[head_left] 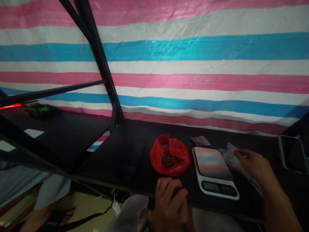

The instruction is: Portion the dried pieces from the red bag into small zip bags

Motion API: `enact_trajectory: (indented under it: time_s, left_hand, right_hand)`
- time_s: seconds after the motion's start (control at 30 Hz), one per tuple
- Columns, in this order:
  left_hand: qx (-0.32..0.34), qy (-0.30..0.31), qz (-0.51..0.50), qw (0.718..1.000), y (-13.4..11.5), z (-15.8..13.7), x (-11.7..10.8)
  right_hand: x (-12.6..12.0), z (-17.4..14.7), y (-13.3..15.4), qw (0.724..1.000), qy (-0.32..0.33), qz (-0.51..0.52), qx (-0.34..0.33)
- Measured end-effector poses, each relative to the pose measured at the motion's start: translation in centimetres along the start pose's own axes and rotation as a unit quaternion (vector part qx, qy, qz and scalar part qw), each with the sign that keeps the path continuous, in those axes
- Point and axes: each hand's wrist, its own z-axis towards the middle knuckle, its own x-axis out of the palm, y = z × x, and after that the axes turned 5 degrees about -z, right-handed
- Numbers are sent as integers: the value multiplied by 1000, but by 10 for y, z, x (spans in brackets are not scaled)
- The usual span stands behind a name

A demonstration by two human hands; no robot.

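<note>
My left hand (170,201) is at the table's front edge, just below the red plastic bag. Its fingers are curled closed, and a small dark patch shows among them that I cannot make out. My right hand (253,164) pinches the clear plastic bag (233,158) near its top, to the right of the digital scale (212,164). The scale's steel plate carries nothing and reflects the striped sheet. The open red plastic bag (156,162) holds small brown pieces (169,159). Behind the scale lies a small clear packet (200,140) with brownish contents.
A phone-like device (293,153) lies on the black table (103,164) at far right. A striped plastic sheet (193,80) hangs behind. Black metal frame bars (106,74) rise at left, near another table with a green object (40,110). Another person's leg (43,212) shows at lower left.
</note>
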Motion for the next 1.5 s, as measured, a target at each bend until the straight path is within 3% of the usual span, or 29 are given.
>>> enact_trajectory:
  time_s: [0.07, 0.13, 0.2, 0.3, 0.37, 0.43, 0.57, 0.67, 0.77, 0.9, 1.03, 1.13, 1.23, 1.5]
  left_hand:
    - [-4, 7, -10, 1000, 2, -1, 1]
    - [-13, 8, -14, 1000, 2, -1, 2]
    - [-35, 0, -1, 999, 2, 0, 5]
    - [-89, 19, 3, 996, -3, 1, 14]
    - [-130, 32, -26, 991, -8, 0, 21]
    - [-189, 13, -64, 980, -14, -2, 28]
    - [-308, 6, -136, 942, -23, -8, 29]
    - [-347, 16, -131, 929, -22, -10, 17]
    - [-376, -13, -137, 916, -11, -10, 4]
    - [-413, -67, -200, 886, 8, -6, -9]
    - [-459, -159, -215, 847, 22, -2, -18]
    - [-467, -189, -205, 839, 30, 0, -23]
    - [-471, -201, -205, 834, 35, -2, -26]
    - [-441, -162, -201, 859, 32, 0, -31]
  right_hand:
    - [-13, -5, 16, 997, 14, 59, 41]
    - [-26, -15, 39, 987, 16, 160, 25]
    - [-38, -32, 66, 960, 77, 260, -64]
    - [-52, -68, 110, 900, 245, 281, -227]
    - [-59, -92, 135, 865, 331, 249, -282]
    - [-62, -110, 154, 847, 374, 224, -305]
    - [-62, -123, 168, 862, 357, 193, -305]
    - [-59, -121, 170, 867, 341, 184, -312]
    - [-53, -121, 185, 866, 307, 198, -341]
    - [-26, -122, 234, 873, 194, 192, -404]
    - [21, -116, 293, 847, 175, 17, -503]
    - [51, -110, 317, 821, 188, -52, -536]
    - [68, -109, 322, 817, 195, -67, -538]
    - [74, -108, 316, 828, 197, -62, -522]
